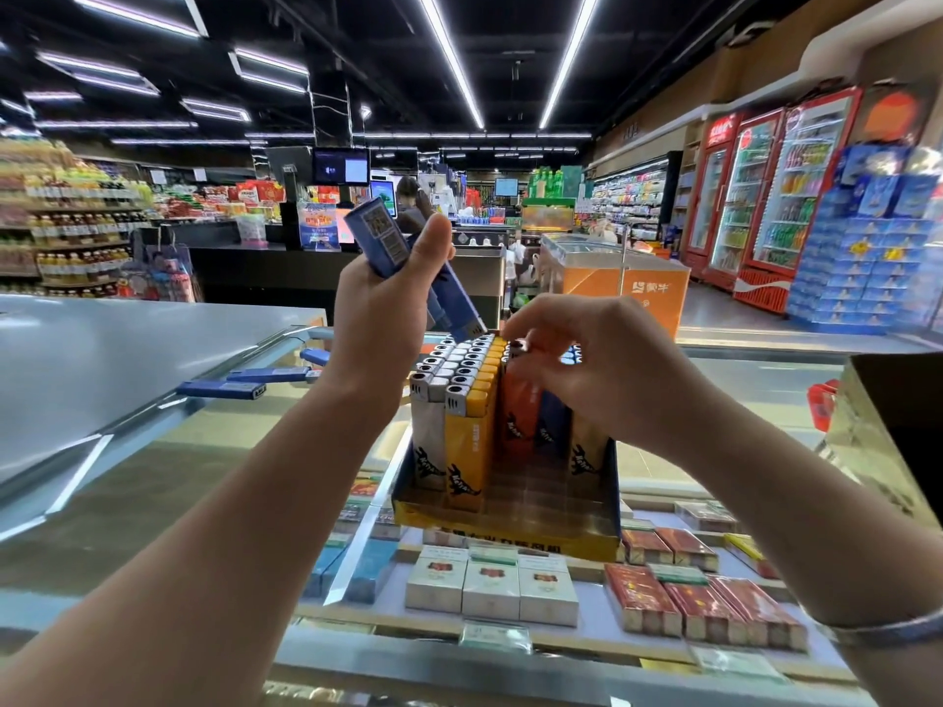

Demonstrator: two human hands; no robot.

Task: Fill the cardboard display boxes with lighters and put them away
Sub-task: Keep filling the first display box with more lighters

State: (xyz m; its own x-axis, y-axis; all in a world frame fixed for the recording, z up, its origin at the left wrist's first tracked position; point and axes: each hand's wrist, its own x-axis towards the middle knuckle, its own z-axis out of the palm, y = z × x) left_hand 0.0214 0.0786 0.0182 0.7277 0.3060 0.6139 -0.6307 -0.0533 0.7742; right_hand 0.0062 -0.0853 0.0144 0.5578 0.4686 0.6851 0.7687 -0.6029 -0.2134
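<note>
A yellow cardboard display box (510, 533) stands on the glass counter, holding upright rows of white, yellow, orange and blue lighters (467, 400). My left hand (380, 308) grips a small bundle of blue lighters (393, 247), raised above the box's back left, their metal ends pointing down towards the rows. My right hand (597, 359) hovers over the box's right side, its curled fingertips pinching the top of an orange lighter (518, 400) standing in the box. Three loose blue lighters (245, 382) lie flat on the counter to the left.
The glass counter (204, 477) shows cigarette packs (490, 584) beneath it. A dark gold-edged box (888, 431) stands at the right edge. A grey metal surface (102, 359) slopes on the left. Beyond lie shop shelves, drink fridges and an orange freezer (617, 283).
</note>
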